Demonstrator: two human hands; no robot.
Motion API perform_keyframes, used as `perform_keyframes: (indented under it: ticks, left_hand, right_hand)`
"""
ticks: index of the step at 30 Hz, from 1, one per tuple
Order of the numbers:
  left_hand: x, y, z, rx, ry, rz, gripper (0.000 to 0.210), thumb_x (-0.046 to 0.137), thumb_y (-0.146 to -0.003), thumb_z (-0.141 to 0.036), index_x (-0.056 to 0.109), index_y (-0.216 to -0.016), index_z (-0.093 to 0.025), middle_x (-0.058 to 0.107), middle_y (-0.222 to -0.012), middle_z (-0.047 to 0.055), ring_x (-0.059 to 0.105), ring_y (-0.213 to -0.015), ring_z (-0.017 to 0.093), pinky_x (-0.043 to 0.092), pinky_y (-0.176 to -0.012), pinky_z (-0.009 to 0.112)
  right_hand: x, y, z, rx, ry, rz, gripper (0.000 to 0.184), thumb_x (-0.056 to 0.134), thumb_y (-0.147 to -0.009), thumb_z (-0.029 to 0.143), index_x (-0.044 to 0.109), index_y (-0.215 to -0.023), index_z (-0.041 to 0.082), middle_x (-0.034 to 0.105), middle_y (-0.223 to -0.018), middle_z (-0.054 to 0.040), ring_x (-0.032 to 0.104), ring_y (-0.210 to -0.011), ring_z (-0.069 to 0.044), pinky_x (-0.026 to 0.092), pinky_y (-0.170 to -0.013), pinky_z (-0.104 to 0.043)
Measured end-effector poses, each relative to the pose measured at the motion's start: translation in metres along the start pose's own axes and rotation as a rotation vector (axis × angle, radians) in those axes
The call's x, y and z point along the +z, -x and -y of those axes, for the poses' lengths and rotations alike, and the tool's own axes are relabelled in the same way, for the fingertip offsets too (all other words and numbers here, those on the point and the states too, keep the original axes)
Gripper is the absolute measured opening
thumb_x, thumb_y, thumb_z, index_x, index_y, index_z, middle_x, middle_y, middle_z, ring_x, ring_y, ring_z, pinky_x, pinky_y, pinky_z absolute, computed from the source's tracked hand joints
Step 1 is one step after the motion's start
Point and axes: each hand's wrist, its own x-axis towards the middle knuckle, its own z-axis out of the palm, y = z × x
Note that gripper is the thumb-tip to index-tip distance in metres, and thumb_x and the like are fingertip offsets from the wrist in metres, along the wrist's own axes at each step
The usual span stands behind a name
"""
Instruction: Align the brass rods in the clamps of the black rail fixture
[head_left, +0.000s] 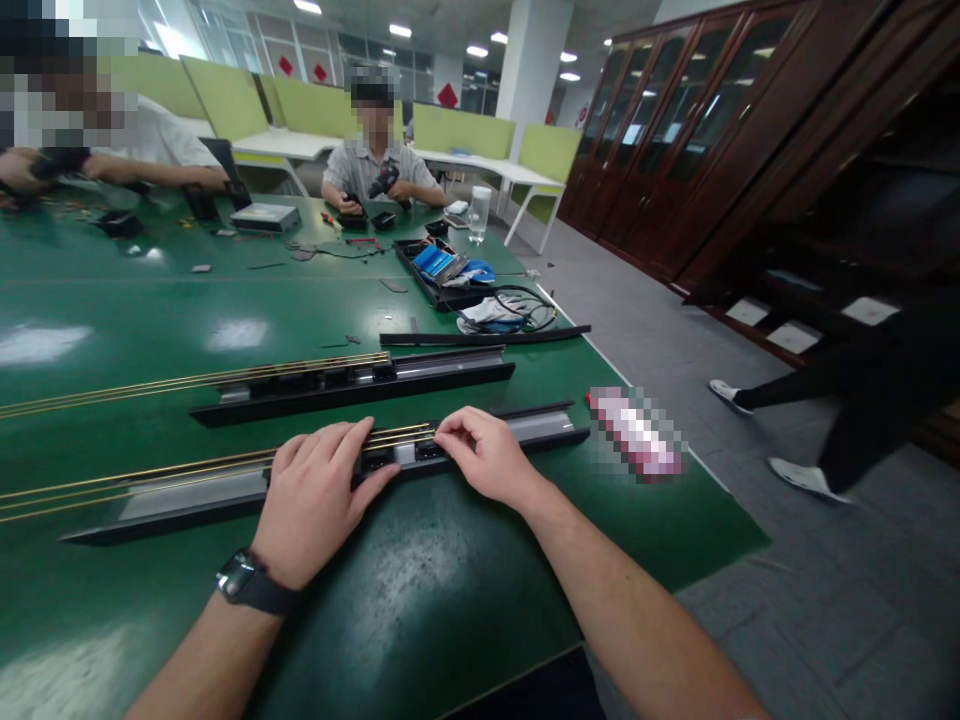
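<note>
A long black channel point(187, 515) with a pale grey inner face lies across the green table in front of me. Thin brass-coloured rods point(202, 463) run along it and out past the left edge of view. My left hand point(311, 495) lies over the channel and rods, fingers on the far side and thumb on the near side, gripping it. At the rods' right ends, by a small black block point(429, 450), my right hand point(480, 450) has thumb and forefinger pinched together. What sits between those fingertips is hidden.
A second black channel point(450, 378) with brass rods lies just beyond. Behind it are a black strip point(487, 338), gloves point(495, 312) and a black tray point(424, 275). A blurred pink item point(637, 432) lies near the right edge. Two people work across the table; another stands at right.
</note>
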Motion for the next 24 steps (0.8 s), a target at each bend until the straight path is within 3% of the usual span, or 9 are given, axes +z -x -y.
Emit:
perform_keyframes:
  ticks: [9,18,24]
  left_hand:
    - [0.0013,0.0032,0.0,-0.043,0.065,-0.039,0.056,0.061,-0.097,-0.057,0.059,-0.137,-0.018,0.069,-0.135,0.016,0.058,-0.132,0.036,0.037,-0.11,0.053]
    - [-0.0014,0.0039,-0.0021,-0.088,0.108,-0.054,0.057,0.067,-0.094,-0.055,0.061,-0.137,-0.019,0.069,-0.135,0.016,0.058,-0.131,0.037,0.036,-0.111,0.055]
    - [-0.0016,0.0039,-0.0021,-0.1,0.101,-0.052,0.058,0.067,-0.093,-0.056,0.061,-0.137,-0.018,0.069,-0.134,0.016,0.058,-0.131,0.036,0.036,-0.111,0.054]
  right_hand:
    - [-0.0059,0.0005,-0.0023,-0.028,0.033,0.026,0.011,0.057,-0.098,0.027,0.061,-0.09,0.021,0.062,-0.088,-0.001,0.057,-0.079,-0.015,0.045,-0.074,-0.028]
    - [-0.0067,0.001,-0.0006,-0.01,0.062,0.052,0.015,0.054,-0.1,0.033,0.063,-0.095,0.022,0.064,-0.09,-0.0017,0.058,-0.079,-0.016,0.045,-0.074,-0.03]
    - [-0.0071,-0.0016,-0.0024,-0.042,0.08,0.062,0.02,0.052,-0.102,0.03,0.06,-0.087,0.022,0.064,-0.088,-0.0015,0.059,-0.084,-0.016,0.044,-0.078,-0.03]
